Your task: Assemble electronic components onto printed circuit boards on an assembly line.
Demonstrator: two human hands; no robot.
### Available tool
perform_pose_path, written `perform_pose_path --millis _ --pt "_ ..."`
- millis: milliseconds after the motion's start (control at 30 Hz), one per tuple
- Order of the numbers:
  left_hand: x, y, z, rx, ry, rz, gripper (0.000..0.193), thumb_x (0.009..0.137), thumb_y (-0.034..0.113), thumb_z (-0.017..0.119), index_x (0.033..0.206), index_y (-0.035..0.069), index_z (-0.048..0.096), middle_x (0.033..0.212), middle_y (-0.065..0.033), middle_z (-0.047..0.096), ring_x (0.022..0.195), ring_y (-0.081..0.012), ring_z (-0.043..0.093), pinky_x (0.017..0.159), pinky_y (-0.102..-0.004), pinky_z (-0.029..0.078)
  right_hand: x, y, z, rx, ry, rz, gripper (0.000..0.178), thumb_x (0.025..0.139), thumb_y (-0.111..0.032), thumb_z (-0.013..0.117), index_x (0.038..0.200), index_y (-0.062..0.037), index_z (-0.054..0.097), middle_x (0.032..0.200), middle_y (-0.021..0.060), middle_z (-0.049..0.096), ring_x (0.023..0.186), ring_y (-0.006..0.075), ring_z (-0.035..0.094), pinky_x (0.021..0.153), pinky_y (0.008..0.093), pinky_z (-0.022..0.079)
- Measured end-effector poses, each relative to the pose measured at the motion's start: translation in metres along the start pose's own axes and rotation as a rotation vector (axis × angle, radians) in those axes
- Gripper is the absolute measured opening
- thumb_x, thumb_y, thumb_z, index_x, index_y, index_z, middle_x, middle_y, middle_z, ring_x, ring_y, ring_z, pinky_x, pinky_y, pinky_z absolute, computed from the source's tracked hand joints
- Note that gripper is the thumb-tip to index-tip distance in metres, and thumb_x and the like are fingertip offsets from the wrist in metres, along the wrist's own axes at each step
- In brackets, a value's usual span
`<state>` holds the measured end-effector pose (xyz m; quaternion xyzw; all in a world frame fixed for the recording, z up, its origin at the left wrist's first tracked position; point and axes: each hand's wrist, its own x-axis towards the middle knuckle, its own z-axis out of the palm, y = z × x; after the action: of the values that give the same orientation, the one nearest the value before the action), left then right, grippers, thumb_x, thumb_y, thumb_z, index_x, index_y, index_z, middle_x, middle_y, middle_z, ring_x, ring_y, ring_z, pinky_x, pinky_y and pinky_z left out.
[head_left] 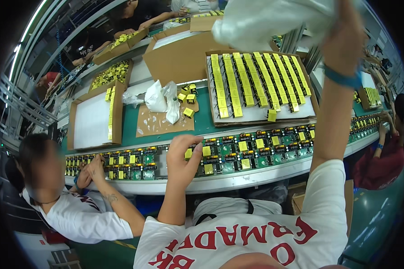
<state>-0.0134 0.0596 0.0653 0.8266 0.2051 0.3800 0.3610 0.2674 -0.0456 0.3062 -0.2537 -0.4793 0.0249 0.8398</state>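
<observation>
My right hand is raised high at the upper right, closed on a whitish, translucent plastic bag that is smeared by motion. A blue band circles that wrist. Low over the line of circuit boards is my left hand, its thumb apart from the curved fingers. Through that gap a yellow-wrapped transformer shows; whether I touch it is unclear. More yellow transformers sit on the green boards to the right. Behind the left hand, a white plastic bag and several loose transformers lie on and around a cardboard sheet.
A carton with rows of yellow transformers stands beyond the line. At left is a carton with one yellow row on white lining. A co-worker's hands work over boards at my left. Other people sit across and at far right.
</observation>
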Motion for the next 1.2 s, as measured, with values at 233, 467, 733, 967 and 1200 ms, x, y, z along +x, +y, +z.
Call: perform_pose_path --millis 233,467,733,967,1200 --pt "0.040 0.116 0.069 -0.218 -0.028 0.384 0.093 0.070 0.029 0.085 0.144 0.000 0.038 0.141 -0.0229 0.051 0.138 -0.0409 0.040 0.113 -0.0441 0.032 -0.114 -0.105 -0.065 -0.219 -0.073 -0.224 0.043 0.091 -0.011 0.066 0.129 0.0075 0.057 0.122 0.0213 0.065 0.106 0.0281 0.067 0.094 0.0358 0.053" --pt "-0.046 0.173 0.155 -1.101 -1.072 0.120 0.060 0.075 0.018 0.081 0.129 0.003 0.058 0.127 -0.0129 0.065 0.122 -0.0231 0.059 0.105 -0.0331 0.042 -0.172 -0.197 -0.118 -1.105 0.152 -0.145 0.044 0.094 0.003 0.056 0.137 0.0077 0.049 0.142 0.0183 0.052 0.127 0.0282 0.054 0.109 0.0392 0.041" --pt "-0.082 0.189 0.221 -1.055 -1.797 -0.067 0.046 0.086 0.019 0.075 0.125 0.002 0.058 0.117 -0.0088 0.065 0.113 -0.0183 0.058 0.099 -0.0332 0.045 -0.347 -0.195 -0.295 -1.881 -0.415 0.712 0.038 0.092 -0.027 0.058 0.121 -0.0020 0.063 0.117 0.0164 0.064 0.109 0.0304 0.059 0.101 0.0422 0.044" --pt "-0.093 0.169 0.301 -0.823 -1.200 -0.217 0.042 0.093 0.017 0.067 0.129 -0.001 0.055 0.121 -0.0092 0.063 0.114 -0.0196 0.057 0.099 -0.0338 0.045 -0.384 -0.222 -0.301 -1.305 0.304 1.106 0.060 0.087 -0.003 0.061 0.143 0.0030 0.043 0.132 0.0205 0.056 0.120 0.0350 0.055 0.101 0.0384 0.044" --pt "-0.127 0.140 0.340 -0.705 -1.352 -0.361 0.050 0.091 0.014 0.067 0.137 -0.001 0.052 0.126 -0.0105 0.063 0.118 -0.0204 0.056 0.104 -0.0329 0.041 -0.366 -0.189 -0.281 -0.848 0.522 0.637 0.065 0.088 -0.007 0.069 0.145 0.0033 0.040 0.136 0.0104 0.055 0.121 0.0224 0.055 0.102 0.0335 0.045"
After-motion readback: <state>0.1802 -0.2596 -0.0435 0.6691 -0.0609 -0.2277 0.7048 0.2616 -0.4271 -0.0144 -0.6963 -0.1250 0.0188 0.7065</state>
